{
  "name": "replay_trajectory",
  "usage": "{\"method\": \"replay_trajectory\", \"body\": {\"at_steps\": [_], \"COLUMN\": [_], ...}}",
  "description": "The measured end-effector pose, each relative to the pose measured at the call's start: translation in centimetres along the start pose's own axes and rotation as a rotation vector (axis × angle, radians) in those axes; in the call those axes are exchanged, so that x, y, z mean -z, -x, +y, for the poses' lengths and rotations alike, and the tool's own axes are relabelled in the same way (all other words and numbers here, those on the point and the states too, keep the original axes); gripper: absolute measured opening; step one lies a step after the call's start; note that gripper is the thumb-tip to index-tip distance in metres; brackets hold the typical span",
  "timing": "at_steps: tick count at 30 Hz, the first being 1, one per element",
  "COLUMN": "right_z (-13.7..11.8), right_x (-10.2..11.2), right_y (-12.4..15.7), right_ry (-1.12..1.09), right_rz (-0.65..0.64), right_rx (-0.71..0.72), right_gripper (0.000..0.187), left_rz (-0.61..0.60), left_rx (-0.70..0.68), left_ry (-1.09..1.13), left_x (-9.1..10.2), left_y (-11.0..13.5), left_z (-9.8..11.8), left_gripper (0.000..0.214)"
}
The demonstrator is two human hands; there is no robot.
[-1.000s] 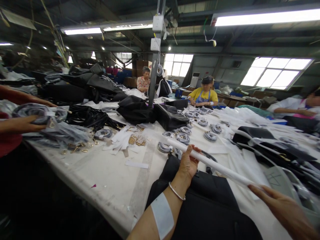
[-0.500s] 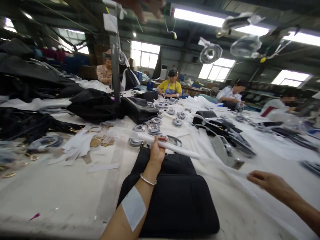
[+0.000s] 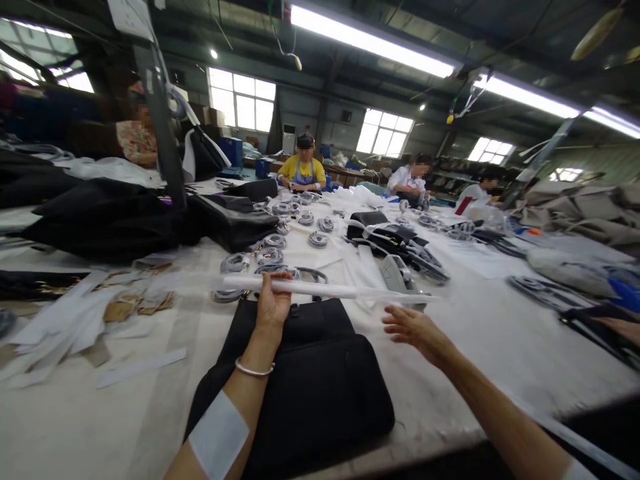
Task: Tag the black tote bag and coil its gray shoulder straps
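My left hand (image 3: 274, 303) is closed around a long white roll (image 3: 325, 289) with thin, see-through wrap trailing from both ends. It holds the roll level above a black bag (image 3: 310, 393) lying flat on the table. My right hand (image 3: 415, 331) is open, fingers spread, just below the roll's right end; nothing shows in it. Beyond the roll lie several coiled grey straps (image 3: 235, 263) in clear wrap. A grey tape dispenser (image 3: 397, 273) stands behind the roll's right end.
White strips (image 3: 70, 327) and brown paper pieces (image 3: 123, 308) lie at left, black bags (image 3: 110, 217) behind them. A metal post (image 3: 163, 127) rises there. Another person's hand (image 3: 623, 328) shows at the right edge. Several people sit along the far side.
The view has swung right. My right hand has let go of the thin wrap it was pulling out to the right, and its fingers have opened closer to the roll. My left hand keeps its hold.
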State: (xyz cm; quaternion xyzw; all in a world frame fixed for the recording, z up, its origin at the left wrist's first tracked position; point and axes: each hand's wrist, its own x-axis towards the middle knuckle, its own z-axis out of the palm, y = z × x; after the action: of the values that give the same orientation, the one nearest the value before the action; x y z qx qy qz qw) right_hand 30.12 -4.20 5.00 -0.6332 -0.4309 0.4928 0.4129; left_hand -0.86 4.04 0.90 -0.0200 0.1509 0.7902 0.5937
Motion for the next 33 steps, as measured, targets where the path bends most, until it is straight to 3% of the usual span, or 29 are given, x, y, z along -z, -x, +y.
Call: {"method": "replay_trajectory", "body": {"at_steps": [3, 6, 10, 13, 19, 30, 33], "right_z": [0.1, 0.0, 0.2, 0.1, -1.0, -3.2, -2.7], "right_x": [-5.7, -9.0, -11.0, -11.1, -7.1, 5.5, 6.5], "right_y": [-1.4, -2.9, -4.8, -6.1, -7.6, -6.7, -5.4], "right_ry": [-0.443, -0.769, -0.920, -0.963, -1.013, -1.038, -1.032], "right_rz": [-0.189, -0.107, 0.030, 0.105, 0.241, 0.525, 0.540], "right_rx": [-0.015, 0.005, -0.024, -0.032, -0.019, 0.061, 0.051], "right_gripper": [0.037, 0.026, 0.009, 0.008, 0.020, 0.036, 0.037], "left_rz": [-0.014, -0.011, -0.028, -0.041, 0.017, 0.049, 0.066], "left_rx": [0.005, -0.003, -0.010, -0.024, -0.045, -0.051, -0.036], "left_ry": [0.001, 0.001, -0.005, -0.003, 0.015, 0.066, 0.086], "left_x": [0.0, 0.1, 0.3, 0.5, 0.5, 0.0, -0.2], "left_y": [0.3, 0.4, -0.1, -0.4, -0.4, -0.2, -0.2], "left_z": [0.1, 0.1, 0.1, 0.0, 0.1, 0.7, 1.0], "left_gripper": [0.031, 0.031, 0.027, 0.024, 0.028, 0.034, 0.036]}}
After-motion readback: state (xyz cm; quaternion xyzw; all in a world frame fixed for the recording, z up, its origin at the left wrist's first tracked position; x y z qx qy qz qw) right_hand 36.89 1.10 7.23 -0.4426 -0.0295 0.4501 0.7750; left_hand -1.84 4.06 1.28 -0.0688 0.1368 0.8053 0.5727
